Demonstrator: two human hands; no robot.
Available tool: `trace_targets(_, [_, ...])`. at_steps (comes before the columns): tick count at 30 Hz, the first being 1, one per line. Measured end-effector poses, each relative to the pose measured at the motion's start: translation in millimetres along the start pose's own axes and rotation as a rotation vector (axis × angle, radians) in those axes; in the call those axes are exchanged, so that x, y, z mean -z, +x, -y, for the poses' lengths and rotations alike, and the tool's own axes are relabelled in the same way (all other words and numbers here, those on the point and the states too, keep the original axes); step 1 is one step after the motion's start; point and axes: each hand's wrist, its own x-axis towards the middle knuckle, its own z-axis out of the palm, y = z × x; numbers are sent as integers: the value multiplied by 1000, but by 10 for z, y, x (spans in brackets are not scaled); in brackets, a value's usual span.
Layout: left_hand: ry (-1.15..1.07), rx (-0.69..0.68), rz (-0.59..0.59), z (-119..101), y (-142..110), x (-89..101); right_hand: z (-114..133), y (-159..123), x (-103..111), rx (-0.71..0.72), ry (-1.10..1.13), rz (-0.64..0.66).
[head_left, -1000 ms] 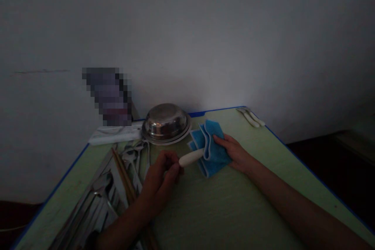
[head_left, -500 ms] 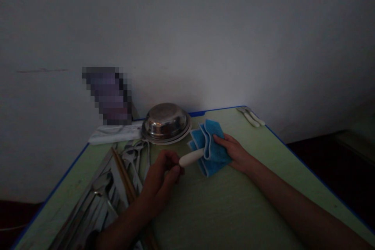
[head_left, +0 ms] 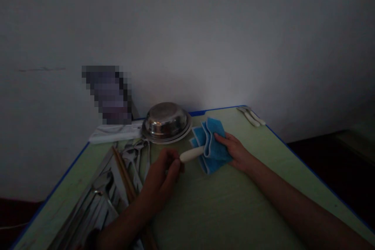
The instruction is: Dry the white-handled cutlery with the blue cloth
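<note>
My left hand point(head_left: 165, 174) pinches the end of a piece of cutlery by its white handle point(head_left: 191, 154). The other end of that piece is hidden inside a folded blue cloth point(head_left: 216, 140) with pale edging, so its kind does not show. My right hand point(head_left: 234, 148) is closed round the cloth, thumb on top, pressing it about the hidden end. Both hands are above the middle of the table. Left of my left hand lie several metal spoons point(head_left: 137, 148) and a pair of wooden chopsticks point(head_left: 124, 172).
An upturned metal bowl point(head_left: 166, 119) sits on plates by the wall. White-handled cutlery point(head_left: 252, 117) lies at the far right corner. A cutlery tray point(head_left: 84, 203) with a spoon on it is at the left. Behind stands a blurred-out upright device point(head_left: 109, 95) near a white packet point(head_left: 114, 132).
Little differs. The cloth and white handle have shifted very slightly up, and both hands keep their holds.
</note>
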Motion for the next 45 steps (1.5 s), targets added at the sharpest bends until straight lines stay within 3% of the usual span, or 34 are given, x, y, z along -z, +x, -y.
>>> trace_targets(17, [194, -15, 8, -72, 34, 12, -15, 4, -15, 81, -24, -80])
trace_targets(45, [86, -18, 22, -92, 3, -11, 0, -23, -29, 71, -2, -43])
